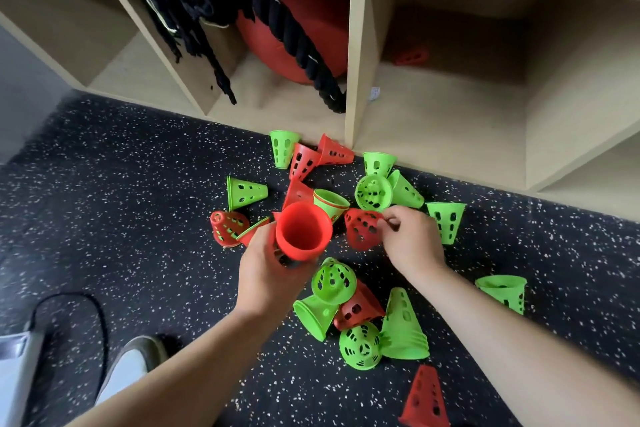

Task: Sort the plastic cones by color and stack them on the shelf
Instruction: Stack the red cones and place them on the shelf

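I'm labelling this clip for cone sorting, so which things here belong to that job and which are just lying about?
Job: left hand, gripping the held red cone; right hand, pinching the perforated red cone; green cones and loose red cones on the floor; shelf, holding the shelved red cone.
Lying about: red ball; black ropes.

One view only: the wide-angle camera is riding on the person's head, looking forward and steeply down from above and behind the left hand (273, 274) and right hand (412, 243). Both are showing close up at mid-frame, forearms (519, 340) cutting the bottom edge. The floor (121, 184) is spreading around them; the shelf (358, 45) is running beyond, across the top.
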Demonstrator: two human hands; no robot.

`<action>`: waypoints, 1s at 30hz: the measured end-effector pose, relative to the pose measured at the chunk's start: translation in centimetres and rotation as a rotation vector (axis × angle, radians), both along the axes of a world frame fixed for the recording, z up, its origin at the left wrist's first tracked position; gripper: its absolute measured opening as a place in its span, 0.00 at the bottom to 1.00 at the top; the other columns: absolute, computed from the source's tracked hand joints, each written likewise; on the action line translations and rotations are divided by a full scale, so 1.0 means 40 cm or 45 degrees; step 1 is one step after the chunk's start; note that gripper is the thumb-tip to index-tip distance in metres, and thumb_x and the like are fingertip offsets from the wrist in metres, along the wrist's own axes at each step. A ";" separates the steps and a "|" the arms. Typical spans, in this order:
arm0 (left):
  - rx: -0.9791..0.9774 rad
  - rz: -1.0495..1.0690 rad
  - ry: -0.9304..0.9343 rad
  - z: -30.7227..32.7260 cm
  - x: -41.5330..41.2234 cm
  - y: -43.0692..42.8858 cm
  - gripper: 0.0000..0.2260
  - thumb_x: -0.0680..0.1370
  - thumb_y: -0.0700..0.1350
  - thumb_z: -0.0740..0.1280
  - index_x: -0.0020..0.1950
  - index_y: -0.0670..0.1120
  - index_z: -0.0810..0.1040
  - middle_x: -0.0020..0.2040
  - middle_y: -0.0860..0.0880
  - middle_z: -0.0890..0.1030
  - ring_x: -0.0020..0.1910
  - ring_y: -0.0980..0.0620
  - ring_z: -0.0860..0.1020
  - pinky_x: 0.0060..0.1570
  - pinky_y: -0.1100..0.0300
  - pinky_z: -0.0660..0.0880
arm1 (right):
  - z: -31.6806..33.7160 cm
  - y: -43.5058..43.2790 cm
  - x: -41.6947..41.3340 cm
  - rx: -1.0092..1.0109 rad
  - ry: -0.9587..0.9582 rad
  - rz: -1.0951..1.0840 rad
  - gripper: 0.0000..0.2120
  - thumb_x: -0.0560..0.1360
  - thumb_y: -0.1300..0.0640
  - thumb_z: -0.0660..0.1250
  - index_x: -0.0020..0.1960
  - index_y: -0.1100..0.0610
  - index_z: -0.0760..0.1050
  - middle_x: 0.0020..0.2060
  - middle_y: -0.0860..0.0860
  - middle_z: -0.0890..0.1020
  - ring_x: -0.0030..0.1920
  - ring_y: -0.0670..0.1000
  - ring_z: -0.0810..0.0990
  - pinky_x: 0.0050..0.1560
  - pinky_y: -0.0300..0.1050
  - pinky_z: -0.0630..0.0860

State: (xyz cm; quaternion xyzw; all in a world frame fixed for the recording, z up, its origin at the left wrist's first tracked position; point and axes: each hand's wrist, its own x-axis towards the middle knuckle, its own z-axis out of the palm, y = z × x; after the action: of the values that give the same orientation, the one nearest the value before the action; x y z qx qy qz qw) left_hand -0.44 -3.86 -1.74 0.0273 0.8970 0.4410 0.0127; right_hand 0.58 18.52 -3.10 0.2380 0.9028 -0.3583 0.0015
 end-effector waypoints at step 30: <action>0.099 -0.006 0.031 -0.010 -0.018 -0.001 0.22 0.65 0.47 0.82 0.53 0.54 0.76 0.47 0.61 0.80 0.47 0.66 0.77 0.44 0.74 0.69 | 0.162 -0.004 0.002 -0.345 -0.048 -0.077 0.08 0.79 0.49 0.66 0.47 0.50 0.82 0.35 0.46 0.84 0.28 0.49 0.75 0.30 0.42 0.71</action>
State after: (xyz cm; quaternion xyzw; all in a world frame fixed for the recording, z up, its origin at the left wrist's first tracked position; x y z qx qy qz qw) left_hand -1.15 -3.92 -2.16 0.0354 0.8792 0.4751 0.0018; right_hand 0.66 18.36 3.39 0.2692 0.8384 -0.4723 0.0397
